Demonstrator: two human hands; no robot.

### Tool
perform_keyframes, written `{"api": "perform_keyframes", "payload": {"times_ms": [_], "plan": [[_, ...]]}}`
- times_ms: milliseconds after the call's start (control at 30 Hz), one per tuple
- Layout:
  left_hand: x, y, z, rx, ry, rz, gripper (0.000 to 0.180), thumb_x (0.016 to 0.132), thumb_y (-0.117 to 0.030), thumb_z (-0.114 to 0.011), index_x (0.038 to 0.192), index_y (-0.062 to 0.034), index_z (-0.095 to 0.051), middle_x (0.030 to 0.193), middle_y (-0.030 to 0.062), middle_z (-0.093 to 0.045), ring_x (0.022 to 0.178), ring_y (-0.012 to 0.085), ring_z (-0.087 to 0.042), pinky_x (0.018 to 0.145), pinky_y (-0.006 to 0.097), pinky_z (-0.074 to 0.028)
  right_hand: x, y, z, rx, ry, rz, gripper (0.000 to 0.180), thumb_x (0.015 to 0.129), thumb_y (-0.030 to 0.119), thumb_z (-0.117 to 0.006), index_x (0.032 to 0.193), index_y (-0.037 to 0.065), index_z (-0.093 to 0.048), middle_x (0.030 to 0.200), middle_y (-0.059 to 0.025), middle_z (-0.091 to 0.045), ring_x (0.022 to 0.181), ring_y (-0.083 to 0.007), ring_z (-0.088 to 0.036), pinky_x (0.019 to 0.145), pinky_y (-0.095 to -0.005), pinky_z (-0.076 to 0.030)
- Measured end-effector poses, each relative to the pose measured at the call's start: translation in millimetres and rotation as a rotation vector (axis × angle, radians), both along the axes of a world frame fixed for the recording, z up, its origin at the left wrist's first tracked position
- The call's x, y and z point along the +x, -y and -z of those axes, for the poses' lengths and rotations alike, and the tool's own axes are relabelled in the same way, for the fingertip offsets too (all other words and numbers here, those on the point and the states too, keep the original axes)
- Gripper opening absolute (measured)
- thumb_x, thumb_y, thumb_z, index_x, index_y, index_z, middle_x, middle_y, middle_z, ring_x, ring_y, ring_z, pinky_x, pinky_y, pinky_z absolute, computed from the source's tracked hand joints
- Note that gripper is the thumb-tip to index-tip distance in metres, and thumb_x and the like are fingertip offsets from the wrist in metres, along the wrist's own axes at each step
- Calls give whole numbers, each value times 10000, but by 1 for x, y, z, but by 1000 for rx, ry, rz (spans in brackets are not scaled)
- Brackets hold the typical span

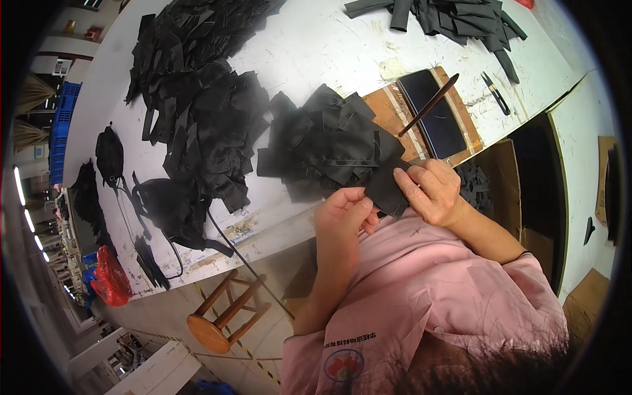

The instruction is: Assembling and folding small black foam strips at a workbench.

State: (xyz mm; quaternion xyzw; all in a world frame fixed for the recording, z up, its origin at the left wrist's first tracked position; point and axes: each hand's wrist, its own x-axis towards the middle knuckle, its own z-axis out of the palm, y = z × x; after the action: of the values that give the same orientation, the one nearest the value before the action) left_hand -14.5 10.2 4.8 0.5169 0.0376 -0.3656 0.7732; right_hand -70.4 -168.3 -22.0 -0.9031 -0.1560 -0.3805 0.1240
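Both hands pinch one black fabric piece at the white worktop's near edge — right hand gripping its upper right, left hand closed on its lower left. Its long axis slants between them (pile of black pieces just beyond).

A long white worktable is taken as the landmark. On its right part a dark flat phone is seen lying on a brown board, with a slim dark stick laid across it. A black pair of snips lies further right. Below the table's near edge a round wooden stool stands on the floor, and a red plastic bag lies toward the table's left end.
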Motion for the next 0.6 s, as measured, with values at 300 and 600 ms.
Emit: {"api": "perform_keyframes", "payload": {"times_ms": [300, 600], "plan": [[-11, 9, 3, 351, 450, -72, 72, 832, 1, -593, 894, 31, -575, 779, 43, -593, 631, 62, -545, 559, 191, -448, -2, 1, -24, 540, -480, -141, 632, 679, 514, -682, 1028, -2, -573, 889, -134, -534, 790, -295, -531, 657, -361, -457], [-25, 26, 9, 695, 1105, -142, 86, 815, 26, -602, 898, 20, -580, 804, 70, -636, 623, 90, -588, 538, 209, -471, 6, -21, -25, 591, -382, -75, 160, 695, 40, -679, 838, -9, -625, 758, -109, -530, 672, -239, -538, 542, -328, -448]]}}
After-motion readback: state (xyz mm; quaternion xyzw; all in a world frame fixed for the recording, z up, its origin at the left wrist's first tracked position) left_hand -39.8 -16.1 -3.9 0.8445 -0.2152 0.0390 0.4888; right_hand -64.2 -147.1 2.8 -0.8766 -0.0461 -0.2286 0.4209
